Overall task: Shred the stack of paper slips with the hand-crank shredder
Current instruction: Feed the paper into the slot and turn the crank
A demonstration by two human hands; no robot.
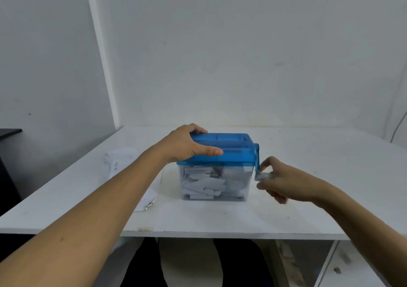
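Observation:
The hand-crank shredder (233,150) has a blue lid on a clear bin (213,184) that holds several white paper strips. It stands mid-table. My left hand (189,144) grips the lid's left end, thumb along the front and fingers over the back. On the shredder's right side the blue crank arm (256,156) points down. My right hand (284,179) pinches the pale knob (262,176) at the crank's lower end. A stack of white paper slips (119,161) lies on the table to the left, partly hidden behind my left forearm.
The white table (308,209) meets a white wall at the back. A loose white sheet (147,200) lies under my left forearm near the bin. A dark cabinet (8,136) stands at far left. My legs show below the front edge.

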